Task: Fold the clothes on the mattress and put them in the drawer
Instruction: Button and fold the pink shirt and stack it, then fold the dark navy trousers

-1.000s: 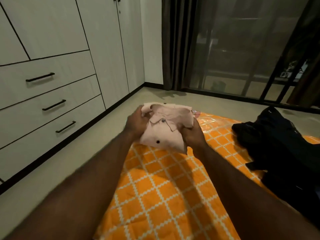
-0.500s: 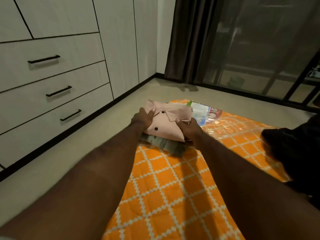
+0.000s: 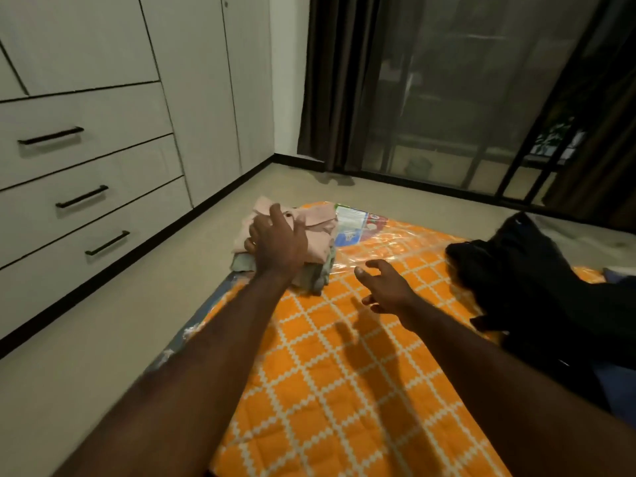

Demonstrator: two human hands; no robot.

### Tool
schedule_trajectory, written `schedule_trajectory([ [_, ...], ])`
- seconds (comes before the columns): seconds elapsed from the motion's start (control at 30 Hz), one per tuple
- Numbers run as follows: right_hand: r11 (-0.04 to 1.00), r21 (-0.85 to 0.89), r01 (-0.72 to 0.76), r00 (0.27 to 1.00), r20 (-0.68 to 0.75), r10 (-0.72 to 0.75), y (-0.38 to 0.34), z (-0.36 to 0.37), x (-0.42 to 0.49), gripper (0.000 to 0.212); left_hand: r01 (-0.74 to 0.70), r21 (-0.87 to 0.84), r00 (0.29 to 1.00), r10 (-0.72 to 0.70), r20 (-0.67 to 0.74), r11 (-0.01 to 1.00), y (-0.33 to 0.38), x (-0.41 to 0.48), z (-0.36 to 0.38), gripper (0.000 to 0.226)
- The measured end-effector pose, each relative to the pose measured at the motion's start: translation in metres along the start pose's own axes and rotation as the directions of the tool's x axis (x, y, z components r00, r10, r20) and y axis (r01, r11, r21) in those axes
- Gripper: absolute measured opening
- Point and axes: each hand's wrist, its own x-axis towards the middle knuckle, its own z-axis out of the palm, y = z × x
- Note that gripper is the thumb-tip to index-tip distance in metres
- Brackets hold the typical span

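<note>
Rests left hand (image 3: 278, 242) on folded pink shirt (image 3: 320, 232), stacked on grey-green garment (image 3: 309, 278) at mattress (image 3: 344, 390) corner; holds right hand (image 3: 385, 287) spread above mattress, near black clothes (image 3: 516, 270).

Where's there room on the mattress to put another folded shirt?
Bare mattress lies between the folded stack and the black clothes, under the right hand, and nearer, between the arms. Crowded: the far left corner, where the left hand rests on the pink shirt, and the right side.
</note>
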Motion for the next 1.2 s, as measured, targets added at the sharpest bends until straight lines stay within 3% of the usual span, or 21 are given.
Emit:
schedule_trajectory([
  [0.1, 0.997, -0.066, 0.035, 0.999, -0.016, -0.036, 0.012, -0.025, -0.047, 0.055, -0.156, -0.088, 0.982, 0.164, 0.09, 0.984, 0.022, -0.066, 0.009, 0.054],
  [0.2, 0.986, -0.149, 0.079, 0.996, -0.032, -0.084, 0.026, -0.053, -0.098, 0.054, -0.23, -0.224, 0.918, 0.288, 0.274, 0.947, 0.044, -0.134, 0.018, 0.057],
  [0.37, 0.923, -0.363, 0.127, 0.985, -0.065, -0.161, 0.069, -0.099, -0.148, 0.06, -0.105, -0.431, 0.814, 0.326, 0.48, 0.896, 0.068, -0.217, 0.022, 0.056],
  [0.5, 0.739, -0.668, 0.087, 0.985, -0.056, -0.166, 0.111, -0.126, -0.166, 0.076, -0.094, -0.48, 0.755, 0.377, 0.537, 0.872, 0.071, -0.252, 0.024, 0.058],
  [0.63, 0.632, -0.775, -0.023, 0.977, -0.153, -0.152, 0.109, -0.139, -0.158, 0.077, -0.093, -0.501, 0.713, 0.409, 0.57, 0.861, 0.062, -0.264, 0.017, 0.063],
  [0.73, 0.702, -0.71, -0.053, 0.926, -0.298, -0.231, 0.093, -0.152, -0.148, 0.062, -0.082, -0.494, 0.706, 0.4, 0.584, 0.866, 0.047, -0.258, 0.013, 0.064],
  [0.83, 0.886, -0.462, -0.047, 0.832, -0.509, -0.221, 0.089, -0.168, -0.14, 0.051, -0.034, -0.517, 0.75, 0.363, 0.553, 0.855, 0.045, -0.25, 0.011, 0.061],
  [0.93, 0.97, -0.239, -0.031, 0.723, -0.675, -0.143, 0.098, -0.187, -0.129, 0.051, 0.037, -0.586, 0.78, 0.343, 0.524, 0.809, 0.054, -0.244, 0.011, 0.062],
  [1.03, 0.993, -0.111, -0.039, 0.688, -0.724, -0.054, 0.108, -0.203, -0.116, 0.062, 0.101, -0.622, 0.784, 0.323, 0.53, 0.777, 0.059, -0.245, 0.017, 0.065],
  [1.2, 0.989, -0.063, -0.133, 0.689, -0.723, 0.047, 0.117, -0.218, -0.108, 0.082, 0.123, -0.639, 0.771, 0.331, 0.543, 0.76, 0.059, -0.246, 0.026, 0.051],
])
